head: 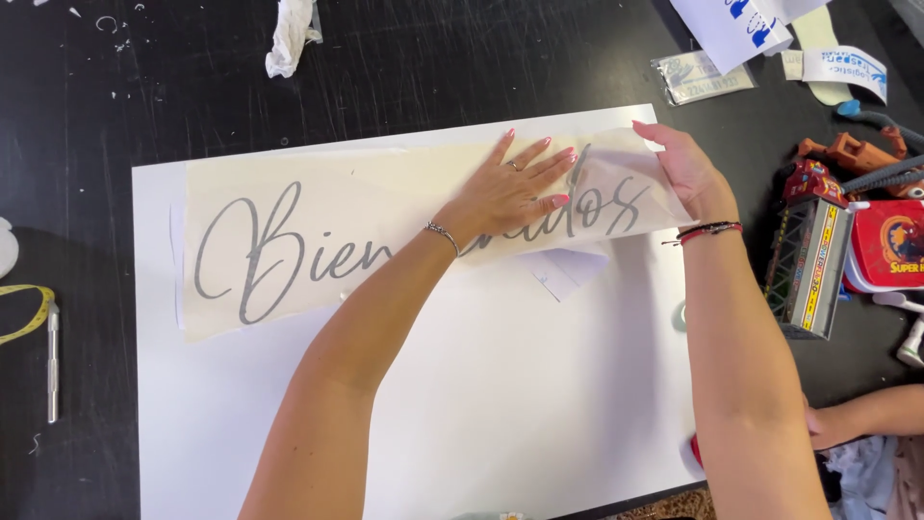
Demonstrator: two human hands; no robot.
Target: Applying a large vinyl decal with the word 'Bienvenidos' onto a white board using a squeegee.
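Black counter [433, 58], white board [500, 404] on it: decal sheet [289, 241] runs left-right, left hand [510, 193] flat on its right part, right hand [679, 164] pinching the right edge.

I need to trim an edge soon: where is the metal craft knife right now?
In the head view, the craft knife lies on the black table at far left, beside the yellow tape measure, left of the white board.

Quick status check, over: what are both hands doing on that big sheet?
Left hand flat, pressing lettered transfer sheet onto white board. Right hand pinching sheet's right edge, lifted slightly. Loose paper scrap under sheet by the left wrist.
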